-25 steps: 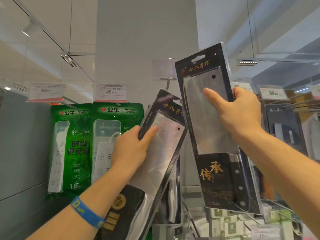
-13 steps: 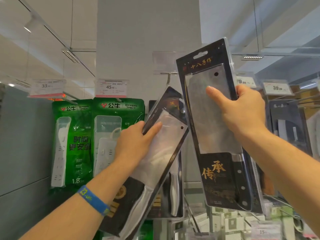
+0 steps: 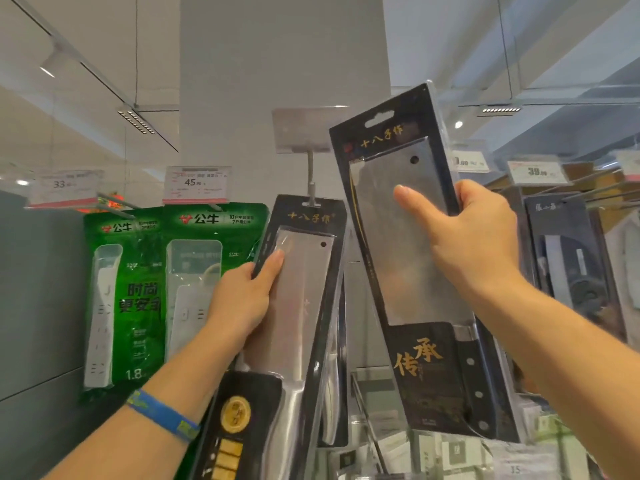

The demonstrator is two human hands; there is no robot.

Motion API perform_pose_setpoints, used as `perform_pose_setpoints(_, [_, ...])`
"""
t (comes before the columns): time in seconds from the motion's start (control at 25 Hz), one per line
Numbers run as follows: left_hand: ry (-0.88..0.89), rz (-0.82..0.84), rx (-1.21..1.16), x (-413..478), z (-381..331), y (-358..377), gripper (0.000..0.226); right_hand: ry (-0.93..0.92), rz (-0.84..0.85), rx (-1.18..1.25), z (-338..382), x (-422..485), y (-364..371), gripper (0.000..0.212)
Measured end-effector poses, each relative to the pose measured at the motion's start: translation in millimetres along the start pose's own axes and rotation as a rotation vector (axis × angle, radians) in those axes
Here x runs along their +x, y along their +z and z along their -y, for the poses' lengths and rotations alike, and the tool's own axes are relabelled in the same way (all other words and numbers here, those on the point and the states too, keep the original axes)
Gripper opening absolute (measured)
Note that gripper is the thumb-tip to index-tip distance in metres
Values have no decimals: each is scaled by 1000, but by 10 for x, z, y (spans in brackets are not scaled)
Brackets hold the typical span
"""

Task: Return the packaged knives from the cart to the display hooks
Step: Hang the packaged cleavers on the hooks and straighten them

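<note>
**Onto the hook with the first cleaver pack**

Gripping the left cleaver pack [image 3: 304, 282] by its near edge with the left hand [image 3: 242, 299], thumb flat on the clear window, fingers wrapped behind. Tipped well over a second ago and short of the metal. Now swung nearly upright and lifted, with the hang slot right at the tip of the display hook [image 3: 310, 174] under the blank price-tag holder [image 3: 304, 129]. Looks threaded, or on the very point of it; hard to tell from here whether fully seated. Not let go yet, so not counted as hung.

Over on the other side, clamping the right cleaver pack [image 3: 408, 292] in the right hand [image 3: 474, 244], thumb across the blade, fingers round the far edge. Held high and leaning left, much as before, hang slot in open air up beside the tag holder, on no hook at all. Waiting its turn, by the look of it.

For the job, then: one pack all but back on display, one in the air. Next, probably, sliding the left pack back along the hook, releasing, then finding a hook for the second. Worth watching for a slip off the tip on release.
</note>
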State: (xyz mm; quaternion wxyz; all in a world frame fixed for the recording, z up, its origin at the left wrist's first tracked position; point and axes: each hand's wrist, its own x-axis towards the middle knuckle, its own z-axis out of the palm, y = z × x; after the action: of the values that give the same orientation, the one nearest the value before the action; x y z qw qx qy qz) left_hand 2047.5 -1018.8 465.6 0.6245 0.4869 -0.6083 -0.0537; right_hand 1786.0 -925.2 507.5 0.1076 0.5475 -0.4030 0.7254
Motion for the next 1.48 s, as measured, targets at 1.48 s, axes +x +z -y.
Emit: perform_pose_setpoints(1.48, [893,21,510,328,-2376,633,26,223,108,57,-1104,-305,-790,70])
